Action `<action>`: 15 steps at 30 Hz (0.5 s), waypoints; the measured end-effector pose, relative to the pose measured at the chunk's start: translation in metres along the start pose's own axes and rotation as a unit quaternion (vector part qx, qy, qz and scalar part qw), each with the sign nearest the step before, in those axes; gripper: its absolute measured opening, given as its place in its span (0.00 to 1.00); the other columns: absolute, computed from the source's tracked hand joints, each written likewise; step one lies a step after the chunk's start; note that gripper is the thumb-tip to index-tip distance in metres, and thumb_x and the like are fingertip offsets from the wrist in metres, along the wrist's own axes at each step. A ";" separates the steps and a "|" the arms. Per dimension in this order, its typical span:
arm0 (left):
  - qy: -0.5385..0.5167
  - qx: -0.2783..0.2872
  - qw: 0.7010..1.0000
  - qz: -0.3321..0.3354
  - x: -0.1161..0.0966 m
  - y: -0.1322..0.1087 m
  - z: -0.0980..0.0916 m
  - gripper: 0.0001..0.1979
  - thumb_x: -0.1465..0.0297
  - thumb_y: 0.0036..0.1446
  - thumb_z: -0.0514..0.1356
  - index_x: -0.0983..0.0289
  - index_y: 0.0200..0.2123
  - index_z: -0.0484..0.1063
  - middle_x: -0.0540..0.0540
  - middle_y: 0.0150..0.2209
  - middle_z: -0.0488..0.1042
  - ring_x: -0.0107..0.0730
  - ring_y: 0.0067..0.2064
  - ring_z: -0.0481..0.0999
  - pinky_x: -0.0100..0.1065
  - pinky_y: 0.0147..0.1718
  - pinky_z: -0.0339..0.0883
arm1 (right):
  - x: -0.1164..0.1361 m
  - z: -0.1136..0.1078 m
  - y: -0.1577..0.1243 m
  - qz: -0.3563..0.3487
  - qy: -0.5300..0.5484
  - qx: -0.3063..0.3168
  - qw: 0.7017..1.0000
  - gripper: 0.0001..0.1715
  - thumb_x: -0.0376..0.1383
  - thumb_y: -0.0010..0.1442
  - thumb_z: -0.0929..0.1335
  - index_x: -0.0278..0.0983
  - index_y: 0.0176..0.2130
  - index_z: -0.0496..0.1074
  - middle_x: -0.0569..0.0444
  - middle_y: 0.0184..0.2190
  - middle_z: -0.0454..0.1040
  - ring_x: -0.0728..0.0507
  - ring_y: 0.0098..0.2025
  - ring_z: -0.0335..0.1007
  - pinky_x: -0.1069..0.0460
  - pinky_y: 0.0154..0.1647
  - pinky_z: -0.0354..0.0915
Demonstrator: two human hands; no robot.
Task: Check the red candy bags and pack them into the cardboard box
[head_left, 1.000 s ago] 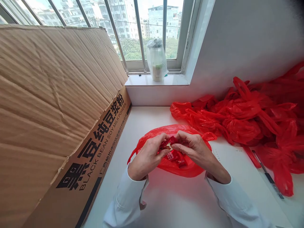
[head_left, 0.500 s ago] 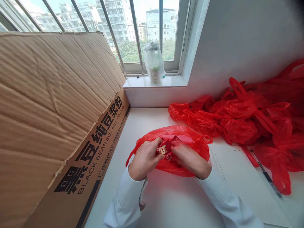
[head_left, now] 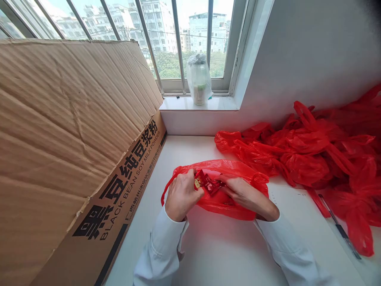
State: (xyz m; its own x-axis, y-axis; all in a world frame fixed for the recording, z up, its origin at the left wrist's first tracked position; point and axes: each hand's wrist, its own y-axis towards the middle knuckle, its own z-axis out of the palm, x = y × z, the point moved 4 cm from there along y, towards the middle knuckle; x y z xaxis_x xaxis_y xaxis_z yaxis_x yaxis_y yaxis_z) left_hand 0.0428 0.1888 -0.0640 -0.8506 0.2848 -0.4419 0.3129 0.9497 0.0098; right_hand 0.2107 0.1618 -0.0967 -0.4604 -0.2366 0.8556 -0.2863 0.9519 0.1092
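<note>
A red plastic bag (head_left: 232, 212) lies spread open on the white tabletop, with small shiny red packets inside its mouth. My left hand (head_left: 182, 194) is closed at the bag's left side, thumb and fingers gripping a red packet with gold characters (head_left: 198, 180). Beside it, a crinkled red packet (head_left: 212, 186) lies between my two hands. My right hand (head_left: 247, 194) reaches in from the right, its fingers pinched at this packet's right end. The fingertips of that hand are partly hidden among red wrapping.
An opened cardboard box (head_left: 125, 186) stands along the left. Crumpled red plastic bags (head_left: 309, 147) heap up at the right, near a pen (head_left: 341, 228) and white paper (head_left: 293, 214). A bagged clear jar (head_left: 199, 85) stands on the windowsill (head_left: 220, 103).
My hands have moved slightly apart. The gold-lettered packet has shifted left and turned with my left hand, and more of the crinkled packet shows between the hands. The whole view has shifted a little.
</note>
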 end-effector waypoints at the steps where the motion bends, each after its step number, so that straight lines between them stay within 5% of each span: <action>1: 0.001 -0.002 1.000 -0.004 0.001 0.000 0.001 0.11 0.75 0.44 0.53 0.60 0.23 0.50 0.45 0.19 0.56 0.26 0.20 0.55 0.31 0.22 0.42 | 0.002 -0.002 0.001 0.009 0.012 0.008 1.000 0.13 0.34 0.62 0.58 0.41 0.34 0.70 0.57 0.28 0.71 0.47 0.28 0.63 0.50 0.33 0.62; 8: -0.018 0.012 1.000 0.015 0.001 0.000 -0.001 0.11 0.74 0.48 0.55 0.60 0.23 0.51 0.46 0.21 0.61 0.28 0.24 0.59 0.31 0.23 0.43 | 0.005 -0.011 -0.005 0.131 0.151 -0.041 0.979 0.17 0.47 0.61 0.62 0.40 0.42 0.71 0.54 0.40 0.73 0.46 0.40 0.69 0.52 0.38 0.68; 15: -0.008 0.022 1.000 0.018 -0.002 0.002 -0.002 0.17 0.66 0.52 0.59 0.60 0.22 0.51 0.47 0.21 0.60 0.29 0.24 0.57 0.31 0.23 0.43 | 0.014 -0.009 -0.004 0.113 0.224 -0.003 0.968 0.18 0.49 0.59 0.64 0.39 0.41 0.69 0.53 0.39 0.72 0.47 0.38 0.70 0.53 0.36 0.68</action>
State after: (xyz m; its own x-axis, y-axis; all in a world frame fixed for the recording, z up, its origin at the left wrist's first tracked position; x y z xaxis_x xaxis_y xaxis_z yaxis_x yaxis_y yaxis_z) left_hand 0.0440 0.1901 -0.0616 -0.8317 0.3163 -0.4563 0.3616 0.9323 -0.0128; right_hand 0.2124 0.1564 -0.0806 -0.1000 0.0856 0.9913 -0.2151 0.9709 -0.1055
